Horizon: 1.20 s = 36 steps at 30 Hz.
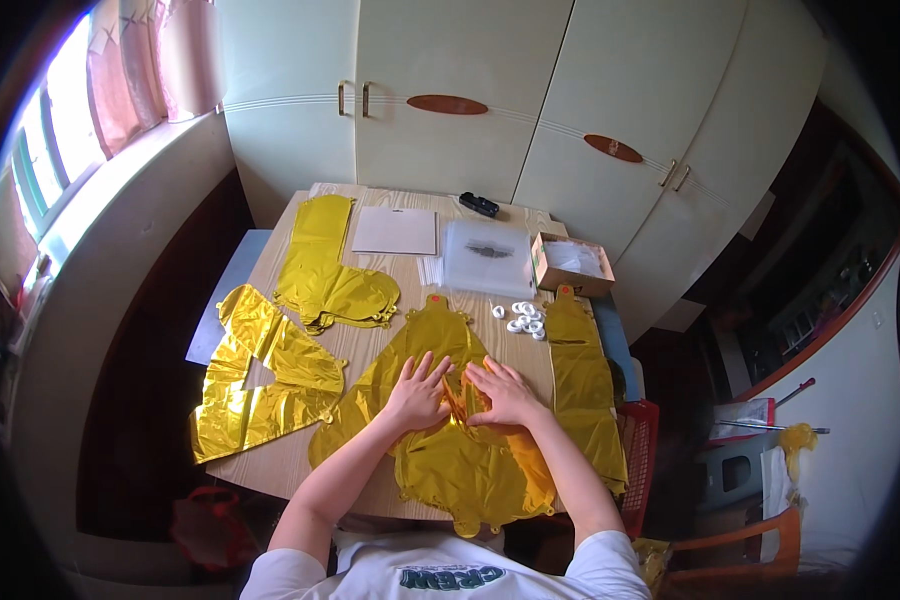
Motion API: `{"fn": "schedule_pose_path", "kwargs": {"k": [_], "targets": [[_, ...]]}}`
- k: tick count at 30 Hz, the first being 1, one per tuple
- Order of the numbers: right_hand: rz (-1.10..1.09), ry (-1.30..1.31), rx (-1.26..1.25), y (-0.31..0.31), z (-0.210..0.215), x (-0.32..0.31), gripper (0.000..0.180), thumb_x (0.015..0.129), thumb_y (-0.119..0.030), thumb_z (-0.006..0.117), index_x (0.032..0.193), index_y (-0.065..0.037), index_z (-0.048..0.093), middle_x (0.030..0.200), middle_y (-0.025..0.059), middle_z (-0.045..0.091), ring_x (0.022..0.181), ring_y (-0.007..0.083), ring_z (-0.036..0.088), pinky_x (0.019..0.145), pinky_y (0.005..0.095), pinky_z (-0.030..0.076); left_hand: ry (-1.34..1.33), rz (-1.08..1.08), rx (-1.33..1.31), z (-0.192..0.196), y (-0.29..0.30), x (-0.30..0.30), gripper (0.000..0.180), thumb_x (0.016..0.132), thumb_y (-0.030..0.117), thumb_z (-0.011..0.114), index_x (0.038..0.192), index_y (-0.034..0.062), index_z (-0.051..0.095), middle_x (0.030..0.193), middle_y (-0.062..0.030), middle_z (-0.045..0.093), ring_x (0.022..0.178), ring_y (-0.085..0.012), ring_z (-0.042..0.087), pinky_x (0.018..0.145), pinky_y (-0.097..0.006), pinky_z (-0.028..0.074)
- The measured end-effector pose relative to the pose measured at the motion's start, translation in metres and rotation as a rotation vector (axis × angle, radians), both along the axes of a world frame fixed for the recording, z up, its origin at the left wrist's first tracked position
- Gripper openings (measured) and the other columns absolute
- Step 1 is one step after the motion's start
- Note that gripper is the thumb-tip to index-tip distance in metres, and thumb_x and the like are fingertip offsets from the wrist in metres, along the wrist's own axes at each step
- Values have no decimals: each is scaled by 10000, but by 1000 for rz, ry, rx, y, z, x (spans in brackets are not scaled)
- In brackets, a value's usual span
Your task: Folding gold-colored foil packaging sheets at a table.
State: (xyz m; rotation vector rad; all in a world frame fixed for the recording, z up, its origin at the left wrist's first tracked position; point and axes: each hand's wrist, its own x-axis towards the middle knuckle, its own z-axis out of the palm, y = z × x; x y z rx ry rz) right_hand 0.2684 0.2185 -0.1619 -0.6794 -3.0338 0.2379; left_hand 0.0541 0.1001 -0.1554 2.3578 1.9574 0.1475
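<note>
A large flat gold foil balloon [455, 470] lies before me on the wooden table, its near end reaching the front edge. My left hand [417, 396] rests on its middle, fingers spread. Just to the right, my right hand [502, 392] lies on the same foil with its fingers stretched out. Between the two hands the foil is crumpled and shines orange. Three other flat gold foil pieces lie around it: a creased one with a triangular hole [270, 370] at the left, a number-like one [320, 260] at the far left, and a long one [580, 385] at the right.
Several small white rolls [526, 322] sit beyond my right hand. Behind them are a stack of clear plastic bags [490, 255], a white card [395, 231], a cardboard box [552, 272] with clear plastic inside, and a black object [479, 204]. A red basket [639, 455] stands beside the table's right edge.
</note>
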Motion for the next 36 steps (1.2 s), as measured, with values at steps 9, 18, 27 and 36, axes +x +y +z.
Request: {"fn": "schedule_pose_path", "kwargs": {"k": [9, 18, 27, 36], "targets": [[6, 313, -108, 4, -7, 6, 743, 865, -610, 579, 1437, -150, 462, 1476, 56, 464, 1420, 268, 342, 1163, 449, 254, -20, 8, 92, -16, 2, -2, 657, 882, 458, 450, 1381, 33, 497, 1591, -111, 256, 1469, -374, 191, 1179, -551, 146], [30, 234, 6, -15, -16, 7, 639, 931, -530, 540, 1441, -153, 460, 1493, 35, 446, 1422, 262, 340, 1164, 471, 242, -40, -2, 108, -17, 2, -2, 613, 871, 417, 454, 1333, 21, 524, 1591, -129, 248, 1467, -386, 188, 1178, -554, 139], [15, 129, 70, -12, -17, 6, 728, 916, -623, 491, 1470, -158, 417, 1528, 50, 393, 1443, 319, 281, 1177, 459, 211, 52, 6, 16, -6, 1, 1, 718, 882, 460, 463, 1450, 24, 411, 1596, -118, 235, 1475, -373, 167, 1182, -547, 134], [-60, -106, -33, -3, 10, -5, 1058, 748, -777, 566, 1526, -122, 277, 1579, 48, 275, 1473, 331, 179, 1201, 444, 159, -2, 8, 73, -17, 3, -1, 734, 884, 483, 459, 1457, 28, 401, 1599, -118, 227, 1477, -372, 160, 1184, -542, 132]]}}
